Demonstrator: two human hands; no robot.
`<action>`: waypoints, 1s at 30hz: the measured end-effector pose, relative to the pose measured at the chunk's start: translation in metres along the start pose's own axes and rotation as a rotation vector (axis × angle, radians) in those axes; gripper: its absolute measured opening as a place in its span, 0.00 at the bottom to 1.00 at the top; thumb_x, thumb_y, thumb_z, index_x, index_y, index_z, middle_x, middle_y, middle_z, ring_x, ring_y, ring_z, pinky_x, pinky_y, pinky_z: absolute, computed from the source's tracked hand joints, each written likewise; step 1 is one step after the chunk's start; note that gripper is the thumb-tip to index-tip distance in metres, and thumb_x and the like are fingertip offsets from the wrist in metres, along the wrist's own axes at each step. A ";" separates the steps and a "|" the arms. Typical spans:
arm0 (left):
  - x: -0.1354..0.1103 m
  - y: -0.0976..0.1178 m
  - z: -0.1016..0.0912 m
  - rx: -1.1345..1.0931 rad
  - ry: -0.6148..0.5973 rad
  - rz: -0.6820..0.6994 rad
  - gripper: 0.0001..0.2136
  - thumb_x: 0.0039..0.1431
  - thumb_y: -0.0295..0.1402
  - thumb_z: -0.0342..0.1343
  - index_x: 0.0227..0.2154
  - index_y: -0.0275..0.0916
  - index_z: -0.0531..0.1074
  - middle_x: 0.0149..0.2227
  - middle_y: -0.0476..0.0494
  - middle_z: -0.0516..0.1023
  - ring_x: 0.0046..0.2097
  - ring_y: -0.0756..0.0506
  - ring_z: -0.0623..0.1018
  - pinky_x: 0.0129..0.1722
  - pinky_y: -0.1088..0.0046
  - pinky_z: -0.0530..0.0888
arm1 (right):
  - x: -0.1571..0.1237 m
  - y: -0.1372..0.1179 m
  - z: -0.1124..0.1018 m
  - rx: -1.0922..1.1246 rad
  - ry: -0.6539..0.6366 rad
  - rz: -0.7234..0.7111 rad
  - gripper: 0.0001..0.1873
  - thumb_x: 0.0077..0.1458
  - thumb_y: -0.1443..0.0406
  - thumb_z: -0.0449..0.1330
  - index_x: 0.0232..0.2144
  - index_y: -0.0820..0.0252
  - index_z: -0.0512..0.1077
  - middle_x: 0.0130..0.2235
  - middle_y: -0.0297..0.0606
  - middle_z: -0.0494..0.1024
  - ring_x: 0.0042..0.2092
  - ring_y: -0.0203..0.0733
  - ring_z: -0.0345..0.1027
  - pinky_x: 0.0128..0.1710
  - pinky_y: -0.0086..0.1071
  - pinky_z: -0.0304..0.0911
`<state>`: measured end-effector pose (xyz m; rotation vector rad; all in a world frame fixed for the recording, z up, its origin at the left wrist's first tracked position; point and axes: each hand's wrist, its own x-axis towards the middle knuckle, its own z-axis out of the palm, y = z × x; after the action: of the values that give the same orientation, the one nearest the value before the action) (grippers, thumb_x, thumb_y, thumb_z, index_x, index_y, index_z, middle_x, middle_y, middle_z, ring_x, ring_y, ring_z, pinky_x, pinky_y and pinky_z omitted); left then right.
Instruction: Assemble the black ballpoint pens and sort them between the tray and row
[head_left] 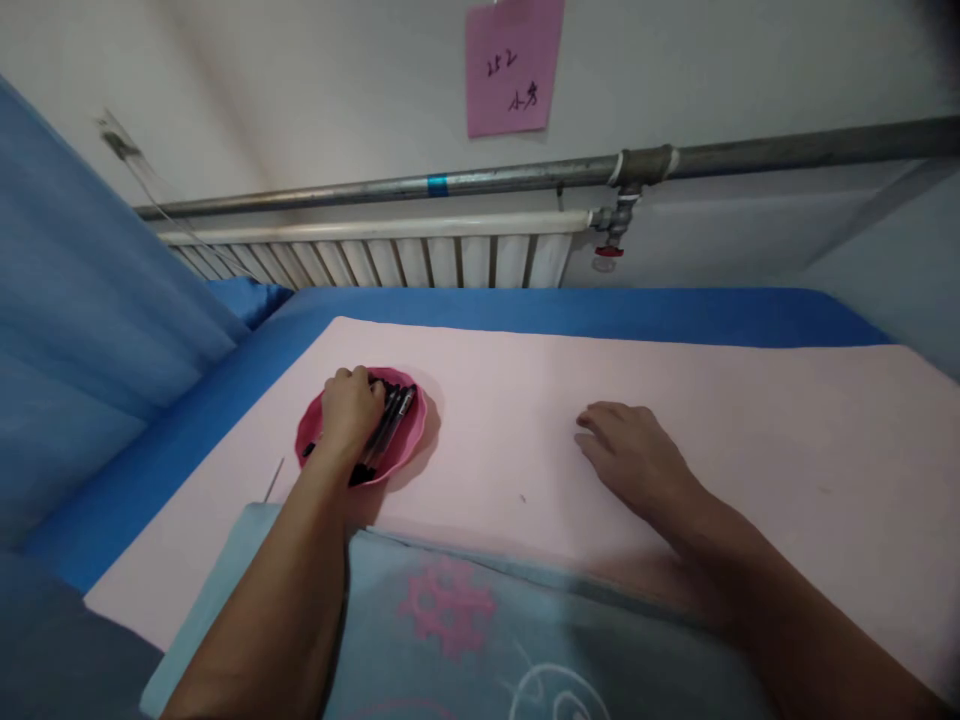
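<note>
Head view: left hand [351, 408] is over the left part of the pink bowl [411, 440], fingers reaching in at its far side. Black pens [391, 425] lie in a slanted bunch inside, right of that hand, some ends up by the rim. Fingertips hidden; can't tell if they're clamped on a pen or just touching. Right hand [634, 455] is well apart, right of the bowl, over the pink sheet [495, 420]; fingers loosely curled, thumb a little apart from them, nothing visible in the grip. Can't tell if it rests or hovers.

Thin white stick [274, 480] lies near-left of the bowl; printed pale blue fabric [382, 610] at the near edge.

Step in hand: reads as picking among the pens. Next move calls for a pinch on one barrel, separating it from the bunch, with clearance over the rim.
</note>
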<state>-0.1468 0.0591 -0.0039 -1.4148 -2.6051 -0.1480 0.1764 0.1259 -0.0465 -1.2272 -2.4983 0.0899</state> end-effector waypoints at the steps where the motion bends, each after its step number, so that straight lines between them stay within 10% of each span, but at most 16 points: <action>1: 0.000 0.000 -0.001 -0.003 -0.001 -0.004 0.19 0.55 0.37 0.40 0.40 0.33 0.71 0.40 0.31 0.73 0.44 0.38 0.72 0.43 0.62 0.66 | 0.000 0.001 0.000 0.003 0.004 0.002 0.14 0.54 0.65 0.46 0.33 0.63 0.71 0.39 0.43 0.74 0.39 0.46 0.65 0.42 0.39 0.57; 21: -0.016 -0.044 -0.019 -0.015 -0.011 -0.219 0.19 0.55 0.34 0.39 0.45 0.34 0.69 0.46 0.28 0.71 0.46 0.32 0.70 0.38 0.57 0.66 | 0.000 -0.004 -0.007 0.028 -0.026 0.041 0.12 0.54 0.66 0.46 0.31 0.61 0.70 0.38 0.43 0.74 0.38 0.45 0.65 0.40 0.40 0.58; 30: -0.015 -0.055 -0.006 -0.046 -0.051 -0.240 0.16 0.52 0.27 0.41 0.38 0.28 0.70 0.33 0.27 0.75 0.35 0.34 0.75 0.30 0.62 0.67 | -0.002 -0.008 -0.011 0.062 -0.030 0.088 0.11 0.53 0.68 0.47 0.31 0.62 0.70 0.37 0.43 0.73 0.38 0.46 0.62 0.38 0.38 0.58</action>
<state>-0.1841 0.0155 -0.0010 -1.1285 -2.8234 -0.2066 0.1755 0.1188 -0.0347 -1.3190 -2.4477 0.2077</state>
